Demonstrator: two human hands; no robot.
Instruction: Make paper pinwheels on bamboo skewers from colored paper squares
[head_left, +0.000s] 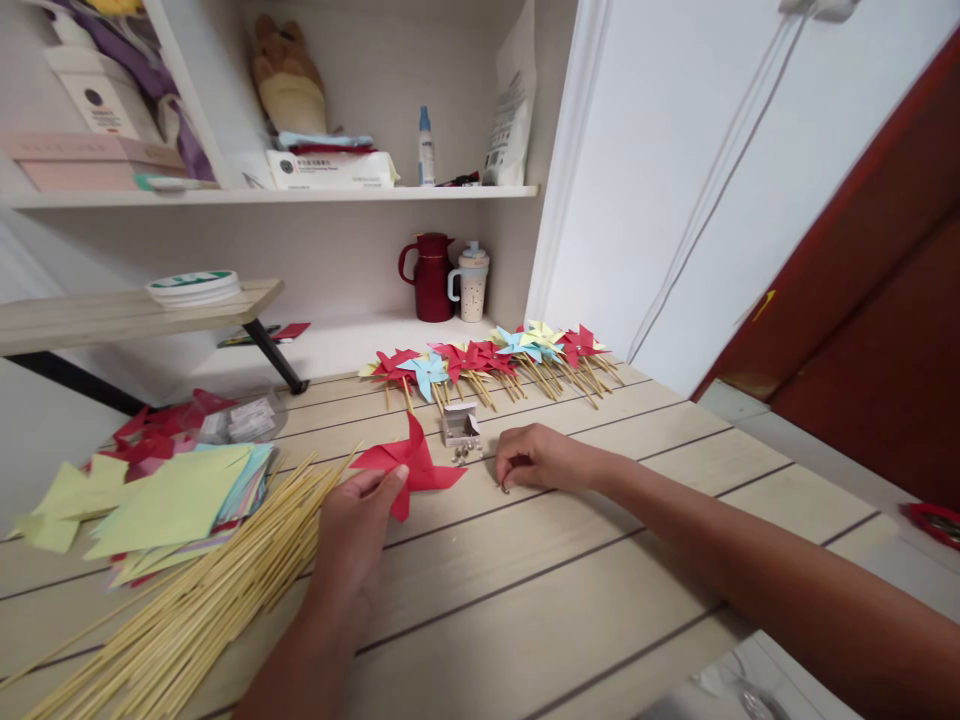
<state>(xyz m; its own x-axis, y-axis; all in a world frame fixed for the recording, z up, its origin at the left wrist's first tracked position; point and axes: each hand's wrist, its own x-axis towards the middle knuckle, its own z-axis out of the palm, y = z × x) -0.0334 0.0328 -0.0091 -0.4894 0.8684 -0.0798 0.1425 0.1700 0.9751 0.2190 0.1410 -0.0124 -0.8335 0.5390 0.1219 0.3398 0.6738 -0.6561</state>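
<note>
I see left hand pinching red pinwheel | right hand curled, fingertips on a pin | pin box between

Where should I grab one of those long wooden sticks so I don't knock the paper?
Probably by the near end. The bamboo sticks fan out flat on the wooden table, far tips beside the paper squares and the red paper pinwheel held by the left hand. Pinch one outer stick from above, on the pile's right edge, then slide it toward you.
</note>
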